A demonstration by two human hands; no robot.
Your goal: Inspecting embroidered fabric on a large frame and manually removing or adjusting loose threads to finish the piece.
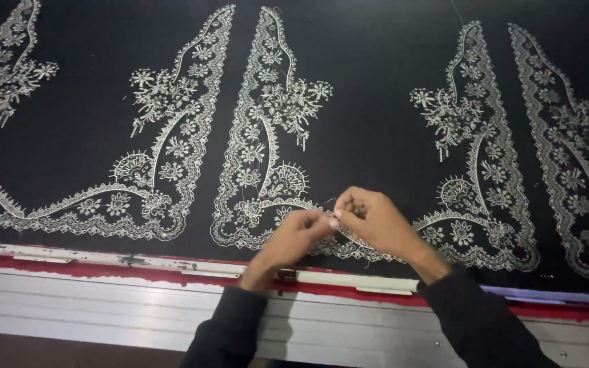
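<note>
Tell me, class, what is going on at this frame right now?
A person's left hand and right hand meet fingertip to fingertip over a black cloth stretched on a red-edged frame. They seem to pinch something very fine, perhaps thread, too small to make out. White floral embroidery covers the cloth around them.

This is an embroidery workshop. A wide black cloth (pixel 363 61) is stretched flat along a long frame rail (pixel 103 262) with worn red and white paint, and it carries repeated silver-white floral border motifs (pixel 253 136) set side by side in mirrored pairs.
</note>
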